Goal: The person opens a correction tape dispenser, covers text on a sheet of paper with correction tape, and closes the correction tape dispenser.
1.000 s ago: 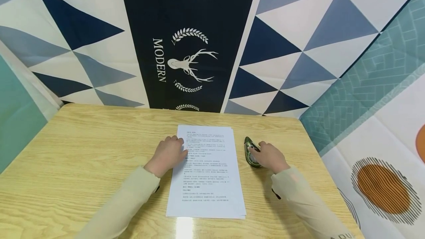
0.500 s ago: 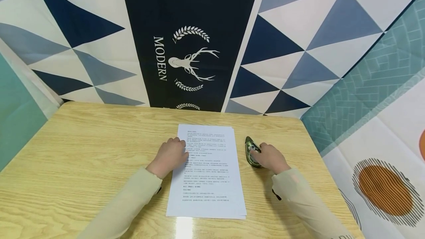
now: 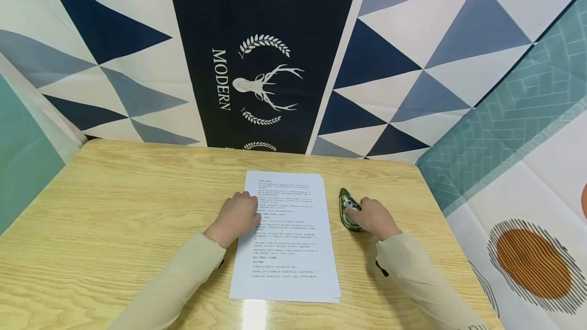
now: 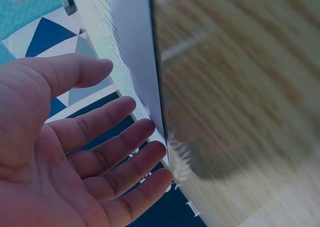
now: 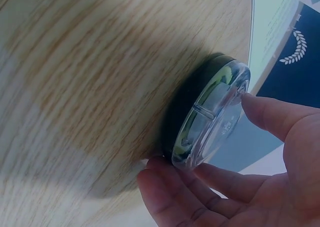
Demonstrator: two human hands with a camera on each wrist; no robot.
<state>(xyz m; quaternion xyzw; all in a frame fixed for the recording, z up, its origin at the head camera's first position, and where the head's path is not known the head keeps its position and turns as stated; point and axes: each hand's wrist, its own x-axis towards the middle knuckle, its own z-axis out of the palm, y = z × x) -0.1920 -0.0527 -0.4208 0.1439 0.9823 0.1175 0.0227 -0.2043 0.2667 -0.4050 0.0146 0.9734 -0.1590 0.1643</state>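
A small stack of printed paper [image 3: 286, 248] lies on the wooden table, its sheets slightly out of line at the right edge. My left hand [image 3: 235, 218] rests at the left edge of the stack; in the left wrist view its fingers [image 4: 107, 157] are loosely bent, with fingertips by the paper's edge and nothing held. To the right of the paper lies a green correction tape [image 3: 346, 201] with a clear cover, its narrow tip pointing away. My right hand [image 3: 373, 218] holds it, thumb on the clear cover and fingers at its side, as the right wrist view shows.
The wooden table [image 3: 137, 192] runs back to a wall cloth [image 3: 266, 65] with triangles and a dark deer panel. A patterned cloth [image 3: 486, 187] hangs along the right side. A bright light reflection [image 3: 254, 314] shows just in front of the paper.
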